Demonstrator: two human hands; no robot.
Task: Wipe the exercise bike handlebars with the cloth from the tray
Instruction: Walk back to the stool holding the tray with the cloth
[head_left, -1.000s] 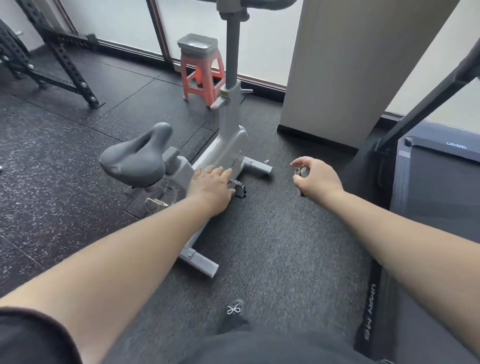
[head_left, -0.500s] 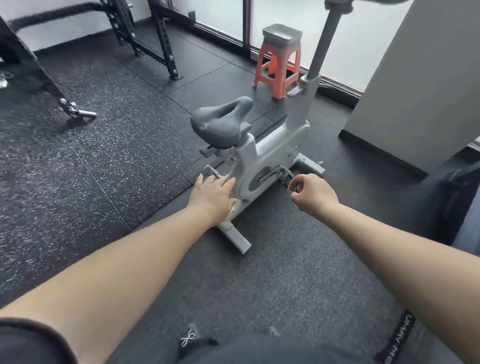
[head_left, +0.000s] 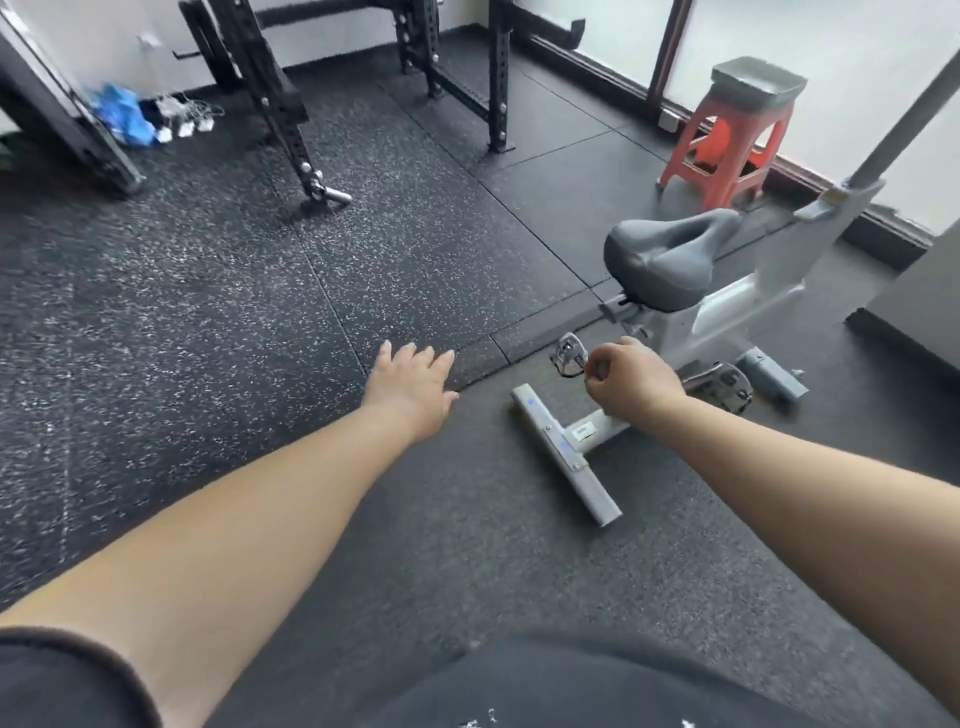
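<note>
Exercise bike (head_left: 727, 317) at right; handlebars out of frame. Gray tray (head_left: 758, 83) on red stool (head_left: 727, 150), far right; cloth not visible. Left hand (head_left: 410, 384) flat, fingers spread, holding nothing. Right hand (head_left: 631, 379) curled near pedal (head_left: 570, 353); can't tell if holding anything.

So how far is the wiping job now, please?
Nothing looks done. No cloth shows in either hand: the left hand is open with straight fingers over the floor, the right hand has curled fingers, and what it holds, if anything, cannot be told. The grey tray sits on the red stool, far off. The handlebars are out of view above the bike. Fetching the cloth and wiping remain.
</note>
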